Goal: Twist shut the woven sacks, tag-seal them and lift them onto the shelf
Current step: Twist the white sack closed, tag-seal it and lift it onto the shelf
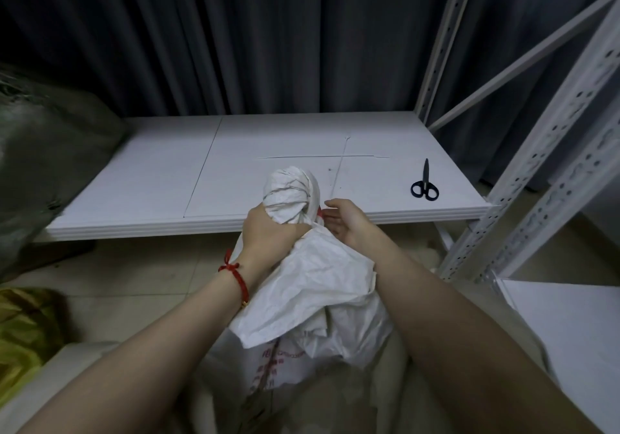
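Note:
A white woven sack point(312, 299) with red print stands on the floor in front of the shelf. Its top is twisted into a tight bunch point(290, 195). My left hand point(268, 232) grips the twisted neck just below that bunch. My right hand point(345, 222) is at the right side of the neck with its fingers loosely curved; a small red piece shows between it and the sack, and I cannot tell whether the fingers hold it. Two thin white tag ties point(322, 157) lie crossed on the white shelf board point(151, 178) behind the sack.
Black-handled scissors point(424, 184) lie on the shelf's right part. A dark green sack point(50, 158) sits on the shelf's left end. A yellow sack point(23, 333) lies on the floor at lower left. White perforated shelf posts point(550, 152) rise on the right, dark curtains behind.

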